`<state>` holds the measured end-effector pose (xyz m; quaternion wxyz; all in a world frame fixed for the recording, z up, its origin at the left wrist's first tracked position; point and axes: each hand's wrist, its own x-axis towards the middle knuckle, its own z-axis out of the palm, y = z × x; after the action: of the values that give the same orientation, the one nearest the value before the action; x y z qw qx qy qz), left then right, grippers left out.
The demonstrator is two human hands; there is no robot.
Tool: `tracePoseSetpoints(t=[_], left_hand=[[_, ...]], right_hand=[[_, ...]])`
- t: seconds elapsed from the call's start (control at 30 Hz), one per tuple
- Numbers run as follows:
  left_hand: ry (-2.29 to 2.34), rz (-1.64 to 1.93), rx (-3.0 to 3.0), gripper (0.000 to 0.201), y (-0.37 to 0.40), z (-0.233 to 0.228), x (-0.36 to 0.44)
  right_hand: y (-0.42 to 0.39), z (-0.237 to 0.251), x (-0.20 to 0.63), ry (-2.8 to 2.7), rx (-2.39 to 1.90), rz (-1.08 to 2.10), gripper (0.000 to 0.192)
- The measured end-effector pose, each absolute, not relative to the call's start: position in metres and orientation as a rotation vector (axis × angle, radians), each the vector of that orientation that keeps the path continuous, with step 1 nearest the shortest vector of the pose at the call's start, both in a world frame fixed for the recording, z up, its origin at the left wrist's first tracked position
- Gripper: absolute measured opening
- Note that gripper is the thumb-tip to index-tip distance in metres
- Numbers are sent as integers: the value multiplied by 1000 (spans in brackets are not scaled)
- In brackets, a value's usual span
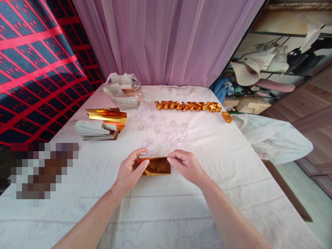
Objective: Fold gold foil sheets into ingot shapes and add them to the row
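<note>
Between my hands is a sheet of gold foil paper (159, 166), folded over into a flat strip with a pale edge along its far side. My left hand (131, 171) grips its left end, thumb on top and fingers curved behind. At the far right corner, the thumb and forefinger of my right hand (185, 166) pinch the paper. Ahead to the left lie curled gold sheets (111, 119) beside a folded stack of white-backed paper (90, 131). A row of folded gold foil pieces (188, 105) stretches across the far right, with a single piece (227, 117) at its end.
A clear plastic bag (123, 91) of papers stands at the table's far left. The patterned white cloth (166, 214) covers the table. Right of the table are a white plastic bag (280, 138) and shelves with shoes (275, 57). A purple curtain (166, 41) hangs behind.
</note>
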<state>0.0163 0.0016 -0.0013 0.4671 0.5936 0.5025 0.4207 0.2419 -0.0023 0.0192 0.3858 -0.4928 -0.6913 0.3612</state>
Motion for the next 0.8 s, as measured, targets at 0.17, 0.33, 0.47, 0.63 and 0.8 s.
tracePoseSetpoints(t=[0.17, 0.33, 0.47, 0.63, 0.8], left_hand=[[1202, 1004, 1374, 42, 1, 2, 15], [1182, 1049, 1299, 45, 5, 0, 15], [1150, 1060, 1236, 56, 8, -2, 15], [1122, 1014, 1230, 47, 9, -1, 13], [1082, 984, 1259, 39, 9, 3, 12]], right_hand=[[-1, 22, 245, -1782, -1228, 852, 20], [0, 24, 248, -1833, -1153, 766, 19], [0, 22, 249, -1844, -1099, 716, 18], [1, 23, 251, -1847, -1093, 692, 18], [1, 23, 251, -1852, -1099, 695, 18]])
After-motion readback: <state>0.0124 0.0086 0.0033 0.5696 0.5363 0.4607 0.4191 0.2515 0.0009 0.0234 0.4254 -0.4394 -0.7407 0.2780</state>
